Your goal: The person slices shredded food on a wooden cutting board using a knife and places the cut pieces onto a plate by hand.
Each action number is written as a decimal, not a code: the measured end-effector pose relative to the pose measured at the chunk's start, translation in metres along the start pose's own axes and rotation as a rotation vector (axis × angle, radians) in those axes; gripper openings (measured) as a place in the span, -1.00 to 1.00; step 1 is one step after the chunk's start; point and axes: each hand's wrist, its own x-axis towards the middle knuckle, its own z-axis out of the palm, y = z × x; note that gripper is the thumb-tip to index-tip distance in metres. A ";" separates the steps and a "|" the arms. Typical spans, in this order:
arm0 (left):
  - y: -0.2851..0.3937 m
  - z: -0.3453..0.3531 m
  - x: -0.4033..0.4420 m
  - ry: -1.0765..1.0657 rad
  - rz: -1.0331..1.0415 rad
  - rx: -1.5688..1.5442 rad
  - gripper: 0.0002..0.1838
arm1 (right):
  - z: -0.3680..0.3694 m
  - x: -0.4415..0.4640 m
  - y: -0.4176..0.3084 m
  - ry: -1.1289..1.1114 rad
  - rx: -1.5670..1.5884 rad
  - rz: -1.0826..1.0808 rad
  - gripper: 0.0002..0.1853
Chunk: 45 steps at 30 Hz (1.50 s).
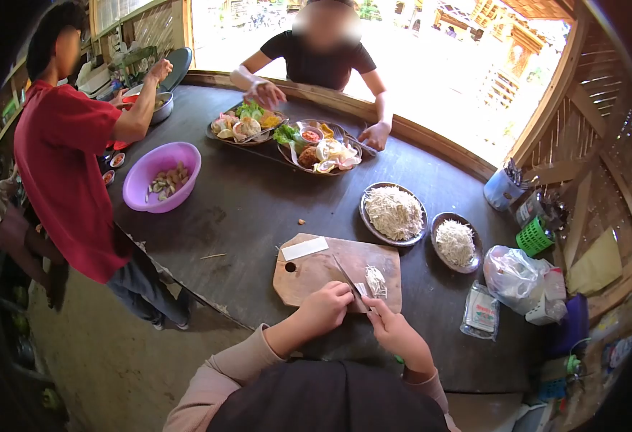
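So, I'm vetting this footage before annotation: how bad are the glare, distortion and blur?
Head view: daylight blows out much of the opening; head view: wide-angle distortion bows the dark table's edge, with black vignetting at the corners; head view: the face of the person opposite is blurred, but the knife and cutting board look readable.

Daylight glares through the opening (pixel 424 86); corners fall black.
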 end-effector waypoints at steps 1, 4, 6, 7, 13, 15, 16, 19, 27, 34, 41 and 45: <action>0.000 0.001 -0.001 -0.009 -0.003 0.004 -0.80 | 0.004 0.000 0.004 0.035 0.033 -0.044 -0.61; 0.000 0.001 -0.001 0.012 -0.002 -0.002 -0.80 | 0.010 0.004 0.007 0.073 0.039 -0.094 -0.61; 0.002 0.001 -0.002 0.017 -0.007 -0.010 -0.80 | -0.003 -0.001 -0.005 0.020 0.048 0.011 -0.63; 0.002 0.000 0.000 0.028 -0.012 -0.015 -0.81 | -0.008 -0.001 -0.011 -0.034 0.054 0.110 -0.66; 0.002 0.000 0.001 0.026 -0.018 -0.040 -0.83 | 0.001 0.004 -0.003 0.001 0.094 0.145 -0.65; -0.001 0.003 0.001 0.035 -0.003 -0.046 -0.83 | -0.003 0.001 -0.006 -0.015 0.092 0.177 -0.65; -0.003 0.005 0.002 0.050 0.008 -0.052 -0.84 | -0.005 0.000 -0.007 -0.037 0.085 0.208 -0.65; -0.006 0.008 0.001 0.068 0.017 -0.055 -0.84 | 0.002 -0.005 -0.008 0.004 0.106 0.142 -0.65; 0.018 -0.003 -0.002 -0.016 -0.073 0.372 -0.85 | 0.012 0.001 -0.001 0.076 0.074 -0.007 -0.65; 0.009 0.005 -0.005 -0.117 0.014 0.371 -0.77 | 0.002 -0.006 -0.019 0.011 -0.027 0.024 -0.62; 0.015 0.000 -0.006 -0.159 -0.032 0.363 -0.75 | 0.012 -0.005 -0.002 0.050 -0.040 -0.051 -0.60; 0.010 0.002 -0.009 -0.043 0.024 0.370 -0.75 | -0.002 0.000 -0.008 -0.018 0.005 0.067 -0.63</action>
